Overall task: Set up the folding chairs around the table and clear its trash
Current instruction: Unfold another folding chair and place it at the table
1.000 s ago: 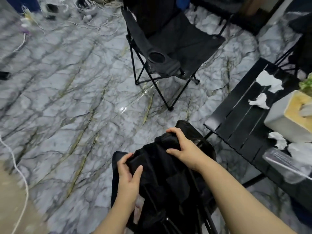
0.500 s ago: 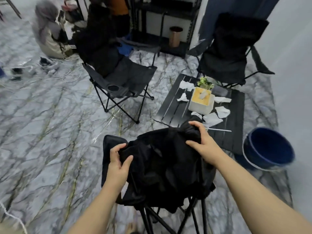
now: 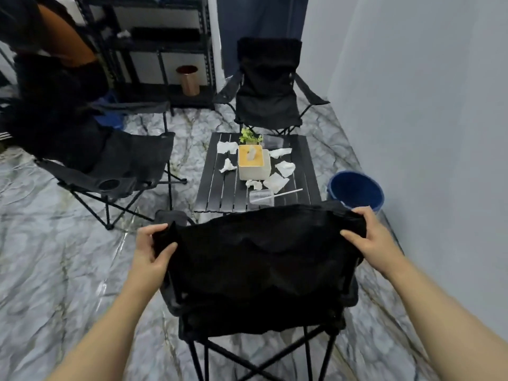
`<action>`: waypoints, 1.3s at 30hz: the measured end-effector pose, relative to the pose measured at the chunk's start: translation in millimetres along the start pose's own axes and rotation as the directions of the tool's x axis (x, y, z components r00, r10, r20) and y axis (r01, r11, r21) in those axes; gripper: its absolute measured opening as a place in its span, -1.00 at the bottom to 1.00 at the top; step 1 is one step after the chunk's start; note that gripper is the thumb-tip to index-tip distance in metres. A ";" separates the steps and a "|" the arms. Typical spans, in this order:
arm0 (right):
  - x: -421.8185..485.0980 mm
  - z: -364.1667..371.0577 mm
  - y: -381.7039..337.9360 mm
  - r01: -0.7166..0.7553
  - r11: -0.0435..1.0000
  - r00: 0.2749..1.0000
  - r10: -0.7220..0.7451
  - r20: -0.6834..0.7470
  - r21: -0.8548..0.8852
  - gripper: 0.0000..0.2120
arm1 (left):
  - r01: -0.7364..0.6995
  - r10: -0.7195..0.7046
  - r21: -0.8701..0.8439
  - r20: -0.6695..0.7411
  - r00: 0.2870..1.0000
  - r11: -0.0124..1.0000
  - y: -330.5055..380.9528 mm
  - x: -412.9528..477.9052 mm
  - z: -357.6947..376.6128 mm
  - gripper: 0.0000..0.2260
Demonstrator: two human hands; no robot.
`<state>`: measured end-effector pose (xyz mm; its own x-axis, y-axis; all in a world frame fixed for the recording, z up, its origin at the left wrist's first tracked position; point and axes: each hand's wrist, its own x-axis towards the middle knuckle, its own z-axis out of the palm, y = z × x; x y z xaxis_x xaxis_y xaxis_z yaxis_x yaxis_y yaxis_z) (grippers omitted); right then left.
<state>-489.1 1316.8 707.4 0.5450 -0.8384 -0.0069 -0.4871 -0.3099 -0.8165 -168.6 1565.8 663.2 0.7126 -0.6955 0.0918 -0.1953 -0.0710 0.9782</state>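
**Bare forearms, nothing worn**

Two arms enter from the lower edge, one on each side. Both are uncovered from the frame's edge to the fingertips: no sleeve shows on either forearm. The left hand [image 3: 149,253] is ungloved, with no ring, watch or band at its wrist. The right hand [image 3: 369,240] is likewise ungloved, and its wrist carries no strap or bracelet. Fingernails look short and unpainted, though the picture is too soft for finer detail. No tattoos, plasters or markings can be made out on either arm.
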 end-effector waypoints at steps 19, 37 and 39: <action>-126.8 18.8 65.1 -0.176 0.931 0.981 0.191 0.018 -0.320 -0.67 | 0.189 -0.302 0.477 0.172 0.938 0.858 -31.6 -87.1 -36.6 -0.75; -139.4 55.0 62.9 -0.097 0.798 0.995 0.058 -0.085 -0.594 -0.28 | -0.072 -0.036 0.745 0.129 0.991 0.663 -43.5 -102.0 -5.7 -0.42; -136.3 56.3 65.9 -0.124 0.779 0.992 0.086 -0.091 -0.615 -0.36 | -0.061 -0.035 0.728 0.116 0.993 0.683 -45.4 -97.3 -4.5 -0.42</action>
<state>-557.1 1435.9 622.0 0.4368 -0.8992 -0.0240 -0.8665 -0.4134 -0.2797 -226.1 1639.9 610.6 0.6361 -0.7708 0.0356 -0.6675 -0.5265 0.5266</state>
